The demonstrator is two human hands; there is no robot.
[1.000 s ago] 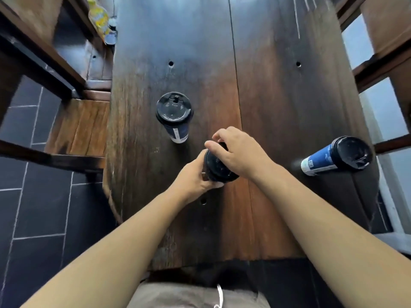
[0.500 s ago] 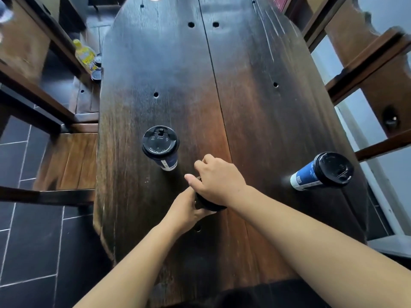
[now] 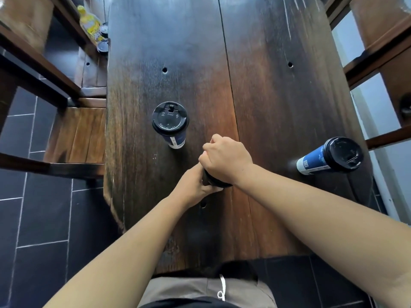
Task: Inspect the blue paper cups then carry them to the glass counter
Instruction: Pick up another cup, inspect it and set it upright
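Note:
Three blue paper cups with black lids stand on a dark wooden table (image 3: 262,90). One cup (image 3: 170,123) is upright left of centre. Another cup (image 3: 331,156) stands near the table's right edge. The third cup (image 3: 213,181) is in the middle, mostly hidden by my hands; only part of its black lid shows. My left hand (image 3: 195,185) grips its side from the left. My right hand (image 3: 226,158) curls over its lid from above.
A wooden bench (image 3: 75,132) runs along the table's left side, with a yellow bottle (image 3: 91,24) farther back on it. Wooden chair frames (image 3: 378,52) stand at the right. Dark floor tiles (image 3: 40,218) lie to the left. No glass counter is in view.
My right hand has closed further over the lid of the middle cup, hiding more of it. My left hand keeps its grip. The view has shifted with my head.

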